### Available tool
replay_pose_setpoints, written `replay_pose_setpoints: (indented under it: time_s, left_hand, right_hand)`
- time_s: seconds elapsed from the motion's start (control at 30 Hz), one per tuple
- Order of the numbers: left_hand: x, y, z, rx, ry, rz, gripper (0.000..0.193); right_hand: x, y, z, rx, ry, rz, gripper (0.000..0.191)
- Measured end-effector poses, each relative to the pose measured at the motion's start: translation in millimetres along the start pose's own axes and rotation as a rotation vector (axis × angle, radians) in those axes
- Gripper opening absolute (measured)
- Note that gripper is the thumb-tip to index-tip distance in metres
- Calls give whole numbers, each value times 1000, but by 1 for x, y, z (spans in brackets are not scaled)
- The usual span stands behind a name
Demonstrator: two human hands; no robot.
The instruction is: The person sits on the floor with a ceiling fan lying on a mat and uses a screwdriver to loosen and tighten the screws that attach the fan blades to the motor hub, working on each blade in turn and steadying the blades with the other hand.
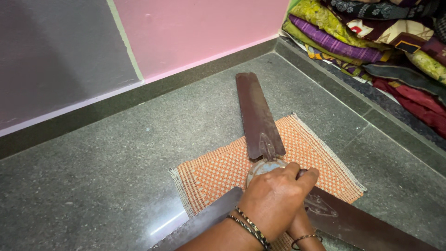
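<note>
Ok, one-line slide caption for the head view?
Both hands, left hand over right hand, press a ceiling fan hub on an orange woven mat.

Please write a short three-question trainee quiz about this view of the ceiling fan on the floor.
1. True or false: the fan hub rests on an orange woven mat.
2. How many fan blades are visible?
3. Which lies in the right-hand corner: (a) folded cloths, (b) a bucket, (c) shoes?

Key:
1. True.
2. Three: one long blade pointing to the wall, two near the camera.
3. (a), the folded cloths.

The left hand covers the hub; the right hand is mostly hidden beneath it.
</note>
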State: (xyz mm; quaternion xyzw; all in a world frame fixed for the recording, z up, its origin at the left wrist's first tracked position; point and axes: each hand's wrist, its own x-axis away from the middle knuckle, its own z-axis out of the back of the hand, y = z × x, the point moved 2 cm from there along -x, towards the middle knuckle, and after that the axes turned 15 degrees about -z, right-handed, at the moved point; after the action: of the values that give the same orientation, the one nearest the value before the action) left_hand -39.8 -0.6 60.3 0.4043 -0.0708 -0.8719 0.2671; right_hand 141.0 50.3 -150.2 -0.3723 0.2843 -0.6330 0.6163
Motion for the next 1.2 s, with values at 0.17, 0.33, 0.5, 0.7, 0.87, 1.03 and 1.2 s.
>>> replay_pose_setpoints:
  time_s: [0.17,0.33,0.5,0.7,0.87,1.03,1.2]
  left_hand:
    - [-2,-2,-1,0,4,-5,40]
    - [1,-5,-2,19,-19,14,43]
    - [-1,-7,-1,8,15,26,43]
    - [-9,-6,-6,-129,-37,19,36]
    - [-20,-13,-6,-183,21,57,32]
    - [-19,-6,-4,-193,28,43,37]
    - [-20,2,4,-148,-10,50,37]
  right_hand:
    - [-1,1,4,15,16,-20,33]
    - [-1,3,2,21,21,-14,34]
    - [0,6,3,37,34,-17,34]
    - [2,-25,33,389,137,-84,35]
    - [24,-92,68,57,304,125,41]
    - [38,-137,77,5,385,168,36]
    - [43,-142,84,44,372,91,28]
